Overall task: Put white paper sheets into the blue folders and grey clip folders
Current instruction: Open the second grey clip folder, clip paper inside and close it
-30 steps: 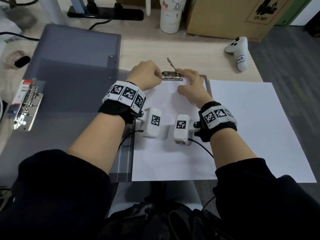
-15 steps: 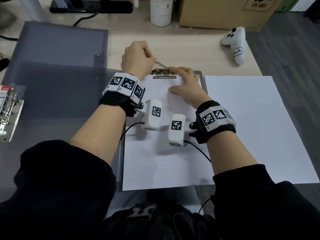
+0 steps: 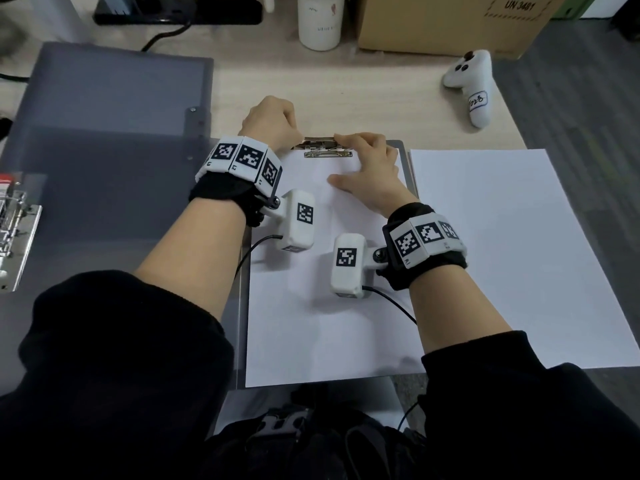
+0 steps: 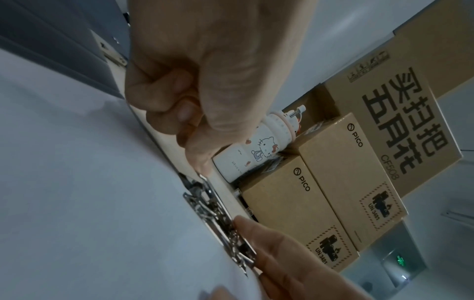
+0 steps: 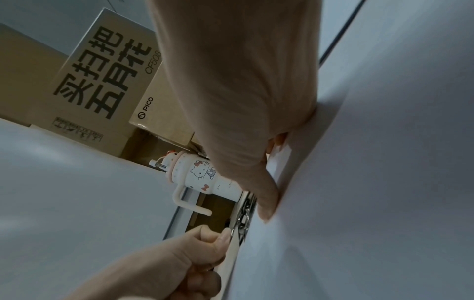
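A grey clip folder (image 3: pixel 104 140) lies open on the desk, with a white sheet (image 3: pixel 311 306) on its right half. The metal clip (image 3: pixel 323 150) at the top edge sits over the sheet, its lever lying flat. My left hand (image 3: pixel 296 138) is curled at the clip's left end and pinches the lever tip between thumb and forefinger (image 5: pixel 225 237). My right hand (image 3: pixel 363 157) lies flat on the sheet, fingertips on the clip's right end (image 4: pixel 246 229). A stack of loose white sheets (image 3: pixel 502 254) lies to the right.
A silver ring-binder mechanism (image 3: pixel 14 230) is at the left edge. At the back stand a white cartoon bottle (image 3: pixel 320 22), cardboard boxes (image 3: pixel 450 22) and a black power strip (image 3: pixel 173 12). A white controller (image 3: pixel 472 88) lies at the back right.
The clip's lever stood up a second ago. My left hand took hold of it and brought it down flat. My right hand stayed on the sheet by the clip.
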`<state>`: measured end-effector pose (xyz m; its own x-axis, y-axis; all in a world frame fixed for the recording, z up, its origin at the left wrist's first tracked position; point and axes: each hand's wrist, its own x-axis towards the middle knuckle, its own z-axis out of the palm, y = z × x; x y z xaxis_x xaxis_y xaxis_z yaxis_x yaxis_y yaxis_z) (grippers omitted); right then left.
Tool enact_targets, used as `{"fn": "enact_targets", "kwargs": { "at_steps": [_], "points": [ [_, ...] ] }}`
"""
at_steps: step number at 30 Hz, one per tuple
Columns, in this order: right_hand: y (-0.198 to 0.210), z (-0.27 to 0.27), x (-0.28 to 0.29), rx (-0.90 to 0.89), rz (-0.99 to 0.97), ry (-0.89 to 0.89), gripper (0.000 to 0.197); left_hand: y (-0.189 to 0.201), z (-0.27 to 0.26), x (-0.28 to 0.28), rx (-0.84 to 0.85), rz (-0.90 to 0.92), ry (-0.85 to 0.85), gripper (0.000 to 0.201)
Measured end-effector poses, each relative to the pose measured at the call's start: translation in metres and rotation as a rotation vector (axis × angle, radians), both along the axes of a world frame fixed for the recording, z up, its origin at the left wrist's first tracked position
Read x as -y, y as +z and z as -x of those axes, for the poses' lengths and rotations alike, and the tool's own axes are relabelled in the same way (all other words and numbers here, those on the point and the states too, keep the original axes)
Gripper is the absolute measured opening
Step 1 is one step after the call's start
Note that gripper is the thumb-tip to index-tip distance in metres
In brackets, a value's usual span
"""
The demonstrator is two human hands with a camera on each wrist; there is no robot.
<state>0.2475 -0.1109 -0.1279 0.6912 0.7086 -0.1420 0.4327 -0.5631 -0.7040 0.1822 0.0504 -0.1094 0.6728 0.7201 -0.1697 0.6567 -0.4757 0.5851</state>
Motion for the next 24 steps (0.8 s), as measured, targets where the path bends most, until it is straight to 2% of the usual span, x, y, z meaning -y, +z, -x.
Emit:
{"fn": "enact_targets", "kwargs": {
  "at_steps": [7,13,18,21,24],
  "points": [
    [0.0,0.003,-0.001,0.038,0.036,-0.002,0.059,-0.008,0.004,0.003,-0.027,0.009,0.008,0.032],
    [0.003,0.005,-0.002,0.054,0.064,-0.006,0.06,-0.005,0.01,0.013,0.08,0.077,0.105,0.032],
    [0.007,0.008,0.001,0.029,0.051,0.005,0.061,0.005,0.019,0.029,0.1,0.165,0.087,0.011],
    [0.009,0.011,0.006,-0.06,0.052,0.032,0.068,0.01,0.024,0.039,0.071,0.214,0.076,0.031],
    [0.013,0.015,0.016,-0.204,-0.015,0.034,0.072,0.011,0.03,0.051,0.01,0.174,0.03,0.045]
  ]
}}
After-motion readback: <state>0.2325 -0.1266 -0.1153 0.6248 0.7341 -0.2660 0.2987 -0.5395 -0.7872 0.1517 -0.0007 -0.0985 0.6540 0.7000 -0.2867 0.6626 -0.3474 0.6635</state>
